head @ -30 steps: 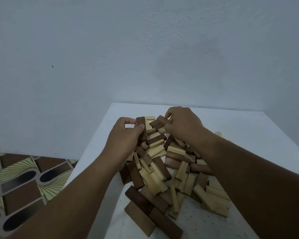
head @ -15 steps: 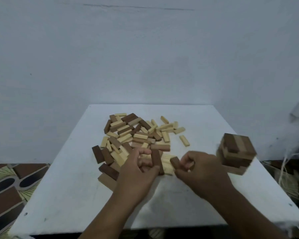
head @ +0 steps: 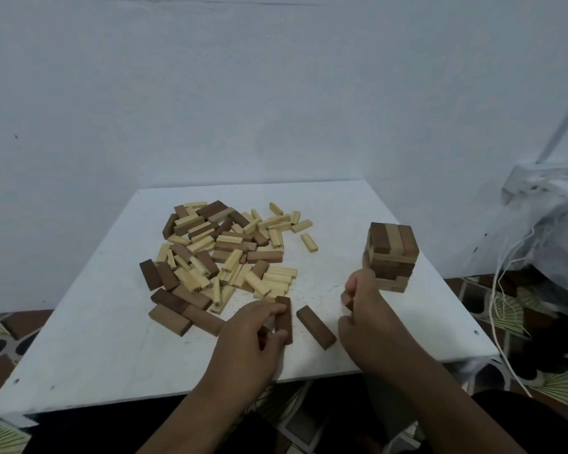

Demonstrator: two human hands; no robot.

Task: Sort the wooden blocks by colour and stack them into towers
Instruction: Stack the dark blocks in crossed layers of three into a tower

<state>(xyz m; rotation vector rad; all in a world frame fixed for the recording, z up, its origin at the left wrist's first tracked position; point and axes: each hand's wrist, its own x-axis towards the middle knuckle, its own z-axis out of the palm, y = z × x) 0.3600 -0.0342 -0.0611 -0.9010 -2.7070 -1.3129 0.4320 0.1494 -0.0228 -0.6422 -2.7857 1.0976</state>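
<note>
L hand (head: pixel 248 335): dark block (head: pixel 283 319) gripped upright on surface (head: pixel 95 339).
R hand (head: pixel 363 309): small dark piece (head: pixel 345 298) pinched, beside tower (head: pixel 391 255).
Loose dark block (head: pixel 316 327): laid flat btwn hands.

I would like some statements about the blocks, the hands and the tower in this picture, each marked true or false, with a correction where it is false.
1. The left hand holds a dark block. True.
2. The tower stands left of the loose pile. False: it stands to the right of the pile, near the table's right edge.
3. The top layer of the tower is all one colour. False: a light block lies between two dark ones.
4. A dark block on the table lies between the two hands, touched by neither. True.
5. The right hand lies flat and open on the table. False: its fingers are curled, seemingly around a small dark piece that is mostly hidden.
</note>
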